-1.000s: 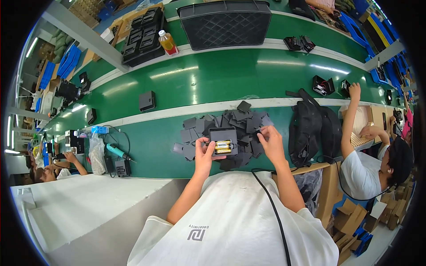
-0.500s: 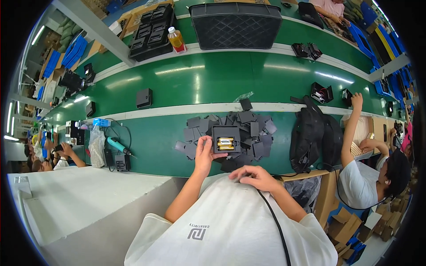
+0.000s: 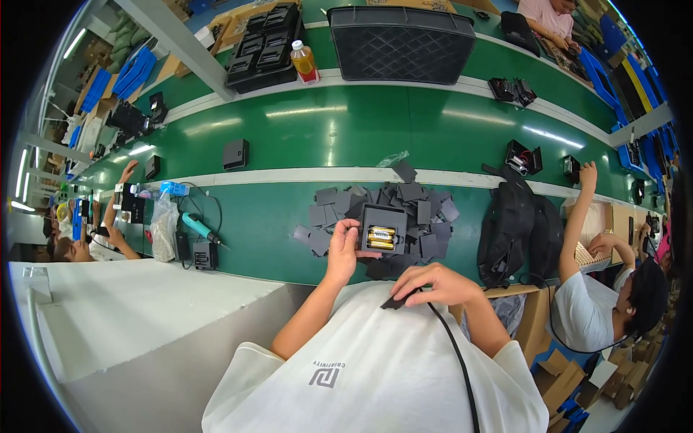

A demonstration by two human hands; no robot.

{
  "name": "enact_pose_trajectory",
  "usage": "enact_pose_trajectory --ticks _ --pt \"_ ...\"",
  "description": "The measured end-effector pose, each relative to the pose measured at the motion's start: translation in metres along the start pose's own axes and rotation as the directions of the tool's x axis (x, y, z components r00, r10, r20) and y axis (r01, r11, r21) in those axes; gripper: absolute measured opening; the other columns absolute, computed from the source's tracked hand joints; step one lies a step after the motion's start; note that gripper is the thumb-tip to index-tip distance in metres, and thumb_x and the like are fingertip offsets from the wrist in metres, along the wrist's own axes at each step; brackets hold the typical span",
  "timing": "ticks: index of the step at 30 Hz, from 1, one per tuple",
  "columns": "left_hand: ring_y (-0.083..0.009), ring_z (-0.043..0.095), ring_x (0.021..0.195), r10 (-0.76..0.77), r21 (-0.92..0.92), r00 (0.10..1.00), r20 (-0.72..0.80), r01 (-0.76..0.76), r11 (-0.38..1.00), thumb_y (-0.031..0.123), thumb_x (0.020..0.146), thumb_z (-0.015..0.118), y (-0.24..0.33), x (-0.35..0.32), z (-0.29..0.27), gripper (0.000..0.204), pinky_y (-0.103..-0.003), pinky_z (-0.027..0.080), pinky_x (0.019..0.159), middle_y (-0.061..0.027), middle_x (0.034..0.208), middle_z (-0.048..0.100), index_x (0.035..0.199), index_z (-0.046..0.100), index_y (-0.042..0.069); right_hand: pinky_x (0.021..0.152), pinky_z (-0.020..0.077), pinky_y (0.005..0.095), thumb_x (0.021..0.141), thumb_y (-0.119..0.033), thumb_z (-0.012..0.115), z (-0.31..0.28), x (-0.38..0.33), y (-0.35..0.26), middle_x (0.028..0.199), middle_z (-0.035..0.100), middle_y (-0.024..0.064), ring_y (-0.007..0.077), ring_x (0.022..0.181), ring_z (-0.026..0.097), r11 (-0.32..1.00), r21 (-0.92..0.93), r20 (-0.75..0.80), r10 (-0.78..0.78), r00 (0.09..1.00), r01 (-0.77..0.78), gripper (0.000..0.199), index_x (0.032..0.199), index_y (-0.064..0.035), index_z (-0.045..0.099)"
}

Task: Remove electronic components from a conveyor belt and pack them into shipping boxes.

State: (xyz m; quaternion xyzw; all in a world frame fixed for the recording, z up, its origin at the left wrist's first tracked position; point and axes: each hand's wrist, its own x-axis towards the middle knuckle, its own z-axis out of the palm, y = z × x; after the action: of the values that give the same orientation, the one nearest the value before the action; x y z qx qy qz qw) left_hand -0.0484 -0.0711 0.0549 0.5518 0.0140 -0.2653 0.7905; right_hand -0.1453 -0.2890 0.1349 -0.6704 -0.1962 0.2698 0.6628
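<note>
My left hand (image 3: pixel 342 254) is closed on the lower left side of a black plastic battery box (image 3: pixel 390 216). Gold-and-black batteries (image 3: pixel 380 237) lie side by side in its open compartment, facing up. Close to my shirt, my right hand (image 3: pixel 442 286) grips a thin black cover piece (image 3: pixel 394 302) between fingers and thumb, apart from the box. Part of that piece is hidden by the fingers. Under and around the box spreads a heap of flat black plastic covers (image 3: pixel 427 218) on the green bench.
A teal electric screwdriver (image 3: pixel 200 226) and a black box (image 3: pixel 206 255) lie left. A black backpack (image 3: pixel 504 231) rests right of the heap. Another black box (image 3: pixel 235 154) sits beyond the white rail. At right, a co-worker's hand (image 3: pixel 588 175) reaches over the bench.
The black cover piece in my right hand has come into sight as that hand lifted slightly. The whole view has shifted a little. At far left, a co-worker's arm has come up.
</note>
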Motion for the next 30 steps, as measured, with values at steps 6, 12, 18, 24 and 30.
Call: enact_pose_trajectory --ticks 6,12,18,24,30 --pt "-0.0266 0.064 0.082 -0.046 -0.101 0.998 -0.038 0.042 0.994 0.018 0.102 0.042 0.008 -0.005 0.011 0.018 -0.039 0.063 0.063 -0.0157 0.1 0.052 0.112 0.039 0.003 0.087 0.0467 0.0335 0.071 -0.002 0.075 -0.001 0.017 -0.005 0.12 0.063 0.0109 0.0254 0.1 0.06 0.996 -0.012 -0.605 -0.076 0.792 0.086 0.021 0.092 -0.003 0.074" --pt "-0.0254 0.064 0.077 -0.048 -0.154 0.998 -0.042 0.041 0.987 0.019 0.101 0.045 0.01 -0.007 0.016 0.017 -0.038 0.062 0.061 -0.0153 0.098 0.053 0.107 0.04 0.003 0.087 0.0459 0.0344 0.07 -0.003 0.076 0.004 0.054 0.008 0.118 0.063 0.0088 0.0257 0.107 0.056 0.86 -0.509 -0.689 -0.418 0.593 0.015 0.015 0.084 -0.0022 0.072" --pt "-0.024 0.063 0.074 -0.039 -0.114 0.994 -0.103 0.027 0.993 0.02 0.101 0.046 0.005 -0.006 0.013 0.018 -0.037 0.062 0.06 -0.0154 0.096 0.055 0.105 0.041 0.003 0.089 0.0451 0.0361 0.069 -0.005 0.076 0.01 0.06 0.01 0.115 0.063 0.0072 0.0246 0.106 0.054 0.838 -0.545 -0.642 -0.412 0.647 -0.007 0.014 0.081 -0.0023 0.071" --pt "-0.021 0.064 0.076 -0.088 -0.2 0.993 -0.079 0.071 0.977 0.018 0.098 0.052 0.01 -0.007 0.016 0.017 -0.036 0.061 0.062 -0.0131 0.093 0.058 0.104 0.044 0.004 0.087 0.0444 0.0366 0.069 -0.007 0.077 0.008 0.064 0.018 0.114 0.062 0.0061 0.0235 0.102 0.053 0.783 -0.618 -0.582 -0.514 0.63 0.068 0.011 0.077 -0.003 0.071" --pt "-0.0199 0.063 0.075 -0.059 -0.168 0.997 -0.044 0.05 0.985 0.013 0.095 0.057 0.012 -0.009 0.018 0.019 -0.036 0.06 0.063 -0.0134 0.095 0.059 0.104 0.043 0.004 0.094 0.0431 0.036 0.071 -0.004 0.073 -0.003 0.058 0.02 0.119 0.06 0.0077 0.0254 0.108 0.053 0.717 -0.697 -0.468 -0.488 0.737 0.032 0.025 0.096 -0.0046 0.071"
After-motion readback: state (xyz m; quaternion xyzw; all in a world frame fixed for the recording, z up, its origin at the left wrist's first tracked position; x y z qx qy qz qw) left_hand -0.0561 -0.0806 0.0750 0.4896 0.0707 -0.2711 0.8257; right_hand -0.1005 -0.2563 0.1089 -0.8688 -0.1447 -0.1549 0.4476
